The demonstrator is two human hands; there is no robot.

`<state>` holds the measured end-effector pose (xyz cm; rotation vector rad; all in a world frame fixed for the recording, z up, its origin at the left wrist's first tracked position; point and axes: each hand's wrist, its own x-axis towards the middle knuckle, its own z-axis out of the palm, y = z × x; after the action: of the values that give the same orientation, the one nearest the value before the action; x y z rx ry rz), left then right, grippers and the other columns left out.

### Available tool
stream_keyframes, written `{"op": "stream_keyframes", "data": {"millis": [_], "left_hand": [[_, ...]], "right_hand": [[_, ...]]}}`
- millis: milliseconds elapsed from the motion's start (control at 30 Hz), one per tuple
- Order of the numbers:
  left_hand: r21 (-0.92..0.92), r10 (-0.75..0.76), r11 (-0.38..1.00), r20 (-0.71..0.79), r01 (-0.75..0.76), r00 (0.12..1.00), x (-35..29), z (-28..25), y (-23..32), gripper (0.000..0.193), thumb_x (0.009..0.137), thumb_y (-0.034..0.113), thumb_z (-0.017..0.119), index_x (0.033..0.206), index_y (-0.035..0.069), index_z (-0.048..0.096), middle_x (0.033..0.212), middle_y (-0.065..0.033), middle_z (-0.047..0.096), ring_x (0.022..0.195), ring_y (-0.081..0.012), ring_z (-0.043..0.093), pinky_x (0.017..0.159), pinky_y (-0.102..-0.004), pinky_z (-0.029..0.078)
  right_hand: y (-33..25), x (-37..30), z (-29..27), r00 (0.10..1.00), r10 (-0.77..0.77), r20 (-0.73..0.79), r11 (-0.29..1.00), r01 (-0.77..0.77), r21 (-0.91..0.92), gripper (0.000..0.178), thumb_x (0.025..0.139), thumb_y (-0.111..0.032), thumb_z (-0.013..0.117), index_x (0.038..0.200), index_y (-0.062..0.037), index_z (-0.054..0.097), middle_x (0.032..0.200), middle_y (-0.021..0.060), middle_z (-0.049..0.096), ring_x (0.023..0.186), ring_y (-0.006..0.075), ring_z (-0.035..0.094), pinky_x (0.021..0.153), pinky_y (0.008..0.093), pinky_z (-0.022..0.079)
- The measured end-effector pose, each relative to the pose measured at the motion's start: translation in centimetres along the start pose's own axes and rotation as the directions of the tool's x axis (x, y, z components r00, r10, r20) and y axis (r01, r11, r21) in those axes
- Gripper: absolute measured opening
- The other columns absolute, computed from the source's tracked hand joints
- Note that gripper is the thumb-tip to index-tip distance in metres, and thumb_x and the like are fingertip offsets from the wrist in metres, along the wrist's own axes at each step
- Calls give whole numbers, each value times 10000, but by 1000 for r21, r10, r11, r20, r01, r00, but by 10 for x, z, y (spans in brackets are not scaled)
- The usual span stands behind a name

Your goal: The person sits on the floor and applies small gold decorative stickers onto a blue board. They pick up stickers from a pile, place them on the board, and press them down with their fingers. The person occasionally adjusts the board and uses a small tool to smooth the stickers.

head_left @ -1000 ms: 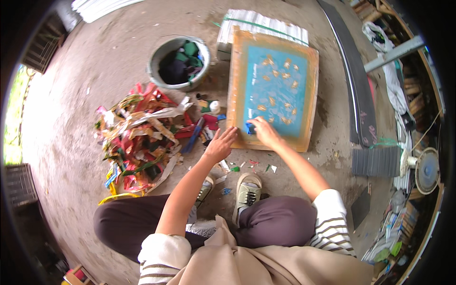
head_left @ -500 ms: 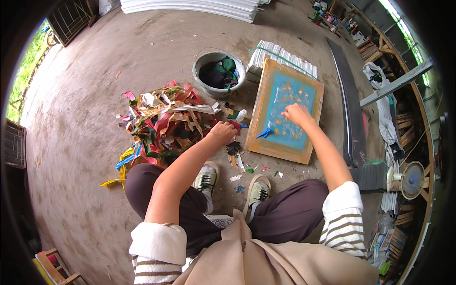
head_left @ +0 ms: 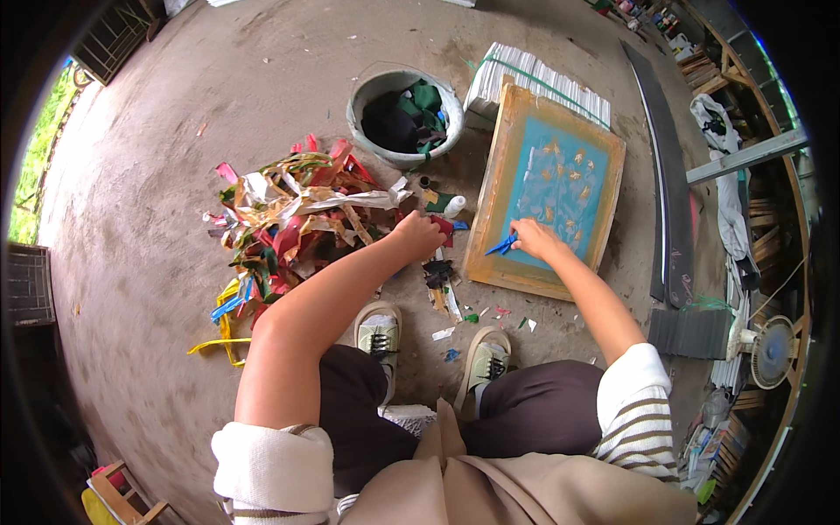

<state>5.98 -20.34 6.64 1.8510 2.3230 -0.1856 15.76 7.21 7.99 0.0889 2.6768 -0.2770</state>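
My right hand (head_left: 534, 238) reaches onto a wood-framed screen (head_left: 492, 175) with a blue mesh and pale, gold-spotted motifs. Its fingers are closed on a crumpled blue strip (head_left: 501, 245) over the screen's lower left part. My left hand (head_left: 420, 234) is closed low over the floor, beside a heap of coloured tape-like strips (head_left: 293, 206). A dark red scrap (head_left: 447, 228) touches or lies just past its fingertips; whatever the fingers hold is hidden. A small white-capped bottle (head_left: 454, 206) lies beyond that hand.
A grey bucket (head_left: 354, 118) with dark and green cloths stands past the heap. The screen leans on a strapped stack of white sheets (head_left: 534, 74). A long dark board (head_left: 654, 166), a fan (head_left: 772, 352) and a metal post (head_left: 744, 156) are at the right. Small scraps lie near my shoes.
My right hand has come down the screen from its middle to the blue strip and closed on it. My left hand stays by the red scrap. The view has shifted slightly.
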Motion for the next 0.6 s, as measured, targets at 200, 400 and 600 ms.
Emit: {"op": "stream_keyframes", "data": {"millis": [200, 400, 600], "left_hand": [[-234, 45, 970, -68, -60, 997, 38, 42, 9, 184, 796, 234, 614, 949, 135, 640, 896, -42, 644, 885, -223, 648, 735, -382, 509], [-727, -207, 685, -256, -47, 944, 66, 30, 10, 222, 829, 155, 604, 1038, 83, 626, 971, -102, 622, 887, -302, 633, 775, -400, 519], [-784, -232, 621, -183, 1, 955, 74, 32, 7, 236, 823, 129, 615, 1051, 64, 617, 975, -120, 624, 901, -308, 631, 781, -402, 517]], "right_hand": [[6, 9, 40, 988, 86, -126, 975, -58, 214, 99, 815, -113, 661, 852, -54, 590, 989, 108, 565, 954, 316, 607, 771, 435, 486], [-1, 14, 32, 943, 273, -190, 674, -46, 738, 70, 822, -27, 637, 865, 2, 590, 784, 124, 677, 744, 261, 664, 680, 331, 504], [15, 6, 49, 940, 261, -218, 863, -127, 488, 206, 780, -131, 722, 879, 0, 597, 793, 103, 665, 753, 249, 642, 722, 363, 501]]}}
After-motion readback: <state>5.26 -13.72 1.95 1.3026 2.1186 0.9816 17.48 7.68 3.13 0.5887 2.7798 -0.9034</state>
